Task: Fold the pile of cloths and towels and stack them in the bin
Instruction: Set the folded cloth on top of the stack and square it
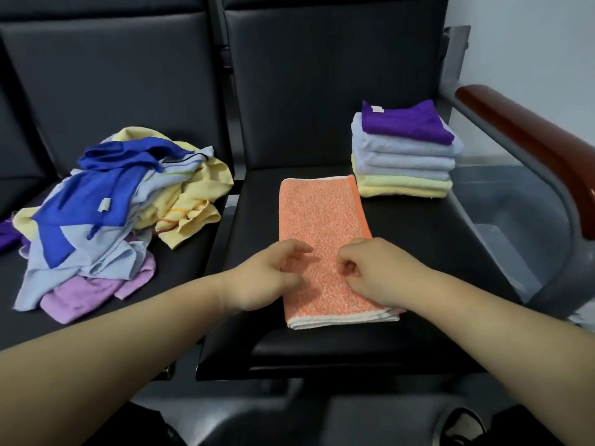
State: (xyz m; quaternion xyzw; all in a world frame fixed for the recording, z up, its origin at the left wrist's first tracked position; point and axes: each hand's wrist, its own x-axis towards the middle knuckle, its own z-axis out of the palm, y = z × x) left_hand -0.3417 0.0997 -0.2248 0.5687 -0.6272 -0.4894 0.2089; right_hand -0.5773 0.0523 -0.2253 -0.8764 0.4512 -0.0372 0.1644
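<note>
Head view, frame centre: left grip loosely spread, right grip curled, pinch unclear, both over the lengthwise-folded orange towel on the seat; next likely a crosswise fold, then onto the stack upper right.

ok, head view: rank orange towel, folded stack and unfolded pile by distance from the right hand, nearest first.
1. orange towel: directly under the right hand, middle of the seat.
2. folded stack: beyond the hand, at the back right of the same seat.
3. unfolded pile: far left, on the neighbouring seat.
</note>
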